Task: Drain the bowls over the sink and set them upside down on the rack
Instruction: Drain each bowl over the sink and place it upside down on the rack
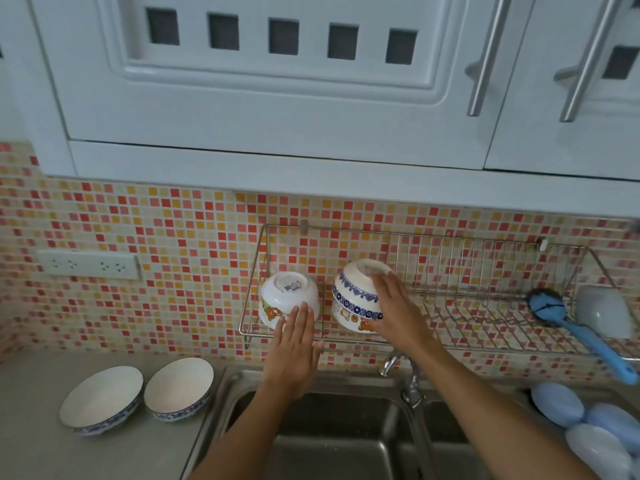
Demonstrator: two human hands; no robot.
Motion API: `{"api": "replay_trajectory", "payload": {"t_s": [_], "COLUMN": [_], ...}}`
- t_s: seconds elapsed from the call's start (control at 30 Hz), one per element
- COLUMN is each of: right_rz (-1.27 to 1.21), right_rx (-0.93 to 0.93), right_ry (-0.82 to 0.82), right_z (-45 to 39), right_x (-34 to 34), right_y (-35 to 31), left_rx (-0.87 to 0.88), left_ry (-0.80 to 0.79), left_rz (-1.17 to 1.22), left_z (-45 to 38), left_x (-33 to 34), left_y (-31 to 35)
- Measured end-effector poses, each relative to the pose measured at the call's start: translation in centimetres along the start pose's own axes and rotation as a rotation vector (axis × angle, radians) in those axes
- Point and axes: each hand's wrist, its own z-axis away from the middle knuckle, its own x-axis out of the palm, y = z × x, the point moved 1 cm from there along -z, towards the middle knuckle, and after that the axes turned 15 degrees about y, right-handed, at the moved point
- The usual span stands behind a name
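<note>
Two white bowls sit upside down at the left end of the wire wall rack [450,344]. The left bowl [285,294] has bear pictures and a label on its base. My left hand [294,348] reaches up with straight fingers, its fingertips touching that bowl's lower side. The right bowl [355,296] carries blue flower bands and bear pictures. My right hand [398,306] lies over its right side, fingers spread up to the base. Two more bowls [102,396] [178,386] with blue rims stand upright on the counter, left of the sink [332,441].
A blue dish brush [575,329] and a pale cup [604,311] lie at the rack's right end. The tap [405,375] rises behind the sink, under my right forearm. Blue plates [585,424] are stacked at the right. A socket strip [88,264] is on the tiled wall.
</note>
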Motion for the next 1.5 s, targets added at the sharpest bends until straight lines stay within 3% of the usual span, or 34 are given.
{"api": "replay_trajectory", "payload": {"t_s": [0.6, 0.83, 0.97, 1.13, 1.5], "right_rz": [-0.016, -0.103, -0.227, 0.002, 0.178], "right_rx": [-0.049, -0.015, 0.123, 0.087, 0.092], "right_ry": [-0.256, -0.26, -0.204, -0.2, -0.211], "right_z": [-1.2, -0.9, 0.8, 3.1, 3.3], "right_x": [2.4, 2.3, 2.2, 3.2, 3.8], "right_y": [0.4, 0.8, 1.0, 0.7, 0.5], "left_rx": [-0.021, -0.031, -0.069, -0.031, 0.123], "left_ry": [-0.016, -0.099, -0.146, -0.177, -0.275], "left_rz": [0.105, 0.091, 0.069, 0.157, 0.138], "left_z": [0.0, -0.2, -0.5, -2.9, -5.8], "left_x": [0.0, -0.4, -0.9, -0.8, 1.0], "left_y": [0.0, 0.1, 0.7, 2.5, 3.8]}}
